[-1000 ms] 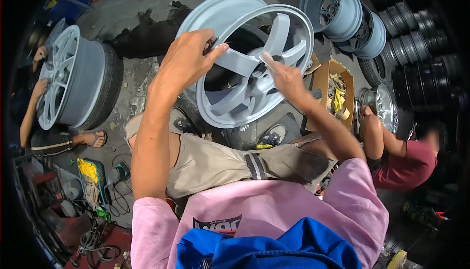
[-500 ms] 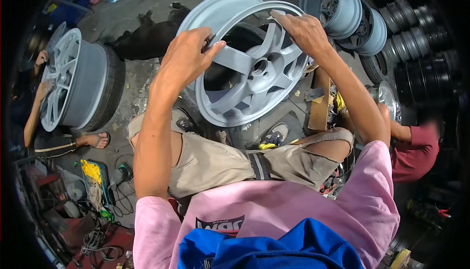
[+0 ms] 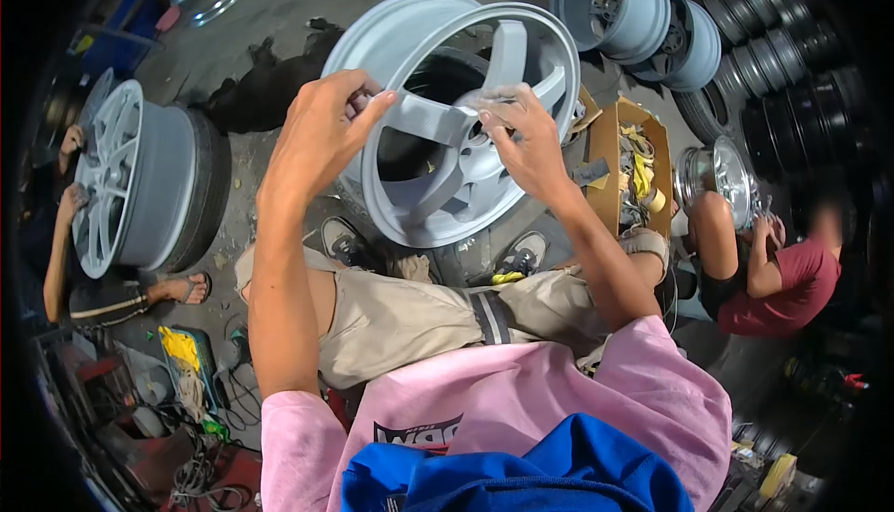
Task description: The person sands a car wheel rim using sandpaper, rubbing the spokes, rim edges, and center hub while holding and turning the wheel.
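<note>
A grey five-spoke alloy wheel rim stands tilted in front of me, with a tyre visible behind its spokes. My left hand is closed at the rim's left edge, thumb along the lip and fingers curled. Over the hub and upper spokes is my right hand, its thumb and fingers drawn together. Its fingertips look pale and slightly blurred; whatever they pinch cannot be made out.
On the left, another person's hands touch a grey wheel on a tyre. A cardboard box of scraps stands right of my wheel. A person in a red shirt sits beyond it. Grey rims stand at upper right.
My right hand has moved from the wheel's top right edge down and left to the hub. The pale piece seen in it earlier is no longer distinct. My left hand stays at the left edge.
</note>
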Demonstrator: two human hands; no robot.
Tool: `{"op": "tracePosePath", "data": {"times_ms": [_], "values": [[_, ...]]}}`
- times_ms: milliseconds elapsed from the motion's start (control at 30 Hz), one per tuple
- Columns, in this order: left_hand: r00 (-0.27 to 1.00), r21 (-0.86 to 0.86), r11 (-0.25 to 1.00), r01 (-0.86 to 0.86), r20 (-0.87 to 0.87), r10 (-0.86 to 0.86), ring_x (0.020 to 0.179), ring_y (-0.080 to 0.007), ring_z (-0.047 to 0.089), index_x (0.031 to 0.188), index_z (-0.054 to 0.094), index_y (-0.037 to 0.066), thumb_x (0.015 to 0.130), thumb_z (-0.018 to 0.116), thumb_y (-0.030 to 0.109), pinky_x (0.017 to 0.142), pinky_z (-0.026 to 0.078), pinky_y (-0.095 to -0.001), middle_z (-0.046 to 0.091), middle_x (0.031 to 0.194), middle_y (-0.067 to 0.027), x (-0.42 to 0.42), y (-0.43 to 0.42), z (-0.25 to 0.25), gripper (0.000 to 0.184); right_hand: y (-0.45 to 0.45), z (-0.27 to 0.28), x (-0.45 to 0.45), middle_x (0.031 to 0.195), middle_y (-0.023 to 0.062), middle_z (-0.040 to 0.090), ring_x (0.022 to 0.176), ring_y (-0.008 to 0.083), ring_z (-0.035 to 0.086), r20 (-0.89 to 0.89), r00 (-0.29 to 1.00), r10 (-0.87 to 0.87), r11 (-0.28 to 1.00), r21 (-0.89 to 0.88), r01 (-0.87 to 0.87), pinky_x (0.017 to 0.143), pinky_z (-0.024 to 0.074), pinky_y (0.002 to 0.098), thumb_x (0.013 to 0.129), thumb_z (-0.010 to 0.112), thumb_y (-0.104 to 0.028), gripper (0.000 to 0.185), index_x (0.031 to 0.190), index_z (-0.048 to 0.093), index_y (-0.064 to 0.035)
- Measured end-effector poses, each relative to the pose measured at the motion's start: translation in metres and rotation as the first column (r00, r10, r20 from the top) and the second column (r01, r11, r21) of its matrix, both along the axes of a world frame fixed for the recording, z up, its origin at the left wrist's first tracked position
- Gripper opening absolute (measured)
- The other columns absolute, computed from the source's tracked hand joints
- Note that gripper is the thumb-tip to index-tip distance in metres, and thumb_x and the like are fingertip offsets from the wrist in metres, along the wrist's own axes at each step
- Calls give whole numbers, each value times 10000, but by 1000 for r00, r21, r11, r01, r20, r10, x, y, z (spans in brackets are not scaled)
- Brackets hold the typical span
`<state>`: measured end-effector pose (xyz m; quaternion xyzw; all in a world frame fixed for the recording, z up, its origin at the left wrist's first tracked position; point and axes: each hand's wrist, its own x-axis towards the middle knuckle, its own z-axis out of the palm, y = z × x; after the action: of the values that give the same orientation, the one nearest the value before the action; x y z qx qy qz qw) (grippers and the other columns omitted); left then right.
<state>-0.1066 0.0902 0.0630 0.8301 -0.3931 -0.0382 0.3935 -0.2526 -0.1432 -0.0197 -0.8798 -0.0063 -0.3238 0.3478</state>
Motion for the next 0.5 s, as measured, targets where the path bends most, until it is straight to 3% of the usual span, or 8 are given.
{"op": "tracePosePath", "data": {"times_ms": [33,67,167,300,400,500], "values": [[1000,26,1000,-4,-13,4,712,-264,613,1018,736,-56,964,759,266,719,507,-389,680,792,-167,1,-1,0,328,-2,-6,-2,1146,77,705,711,234,697,-34,996,-88,994,-73,85,683,568,346,957,704,-38,255,1194,785,-84],[1000,53,999,-10,-20,11,730,-208,596,1036,728,-66,976,755,273,732,502,-357,675,800,-143,2,-3,0,345,-2,-18,-2,1146,77,705,711,234,697,-25,995,-101,993,-70,99,683,568,346,957,704,-38,255,1194,785,-84],[1000,57,998,-12,28,10,734,-195,588,1033,727,-70,983,751,278,735,502,-349,672,797,-133,4,-10,-2,353,12,-39,13,1107,99,706,766,288,708,-83,987,-134,988,-87,127,715,571,384,940,710,-40,260,1186,786,-82],[1000,75,997,-17,1,17,723,-164,578,1032,727,-72,994,746,283,717,499,-341,677,790,-121,6,-18,-3,358,43,-14,33,1028,108,703,816,330,711,71,997,-10,991,135,0,722,566,438,940,707,-64,213,1138,784,-71],[1000,27,1000,2,9,-2,719,-143,562,1030,731,-69,1000,743,287,698,488,-325,670,780,-102,13,-18,-10,357,37,-14,27,989,97,703,816,323,717,28,1000,1,998,57,-3,716,574,436,943,701,-66,181,1103,785,-70],[1000,33,999,-28,10,28,718,-123,551,1022,731,-68,1009,731,287,689,475,-308,666,780,-79,12,-12,-4,355,1,-35,3,991,95,725,846,300,725,-167,982,-89,994,52,98,733,576,387,950,706,-65,150,1078,781,-44]]}}
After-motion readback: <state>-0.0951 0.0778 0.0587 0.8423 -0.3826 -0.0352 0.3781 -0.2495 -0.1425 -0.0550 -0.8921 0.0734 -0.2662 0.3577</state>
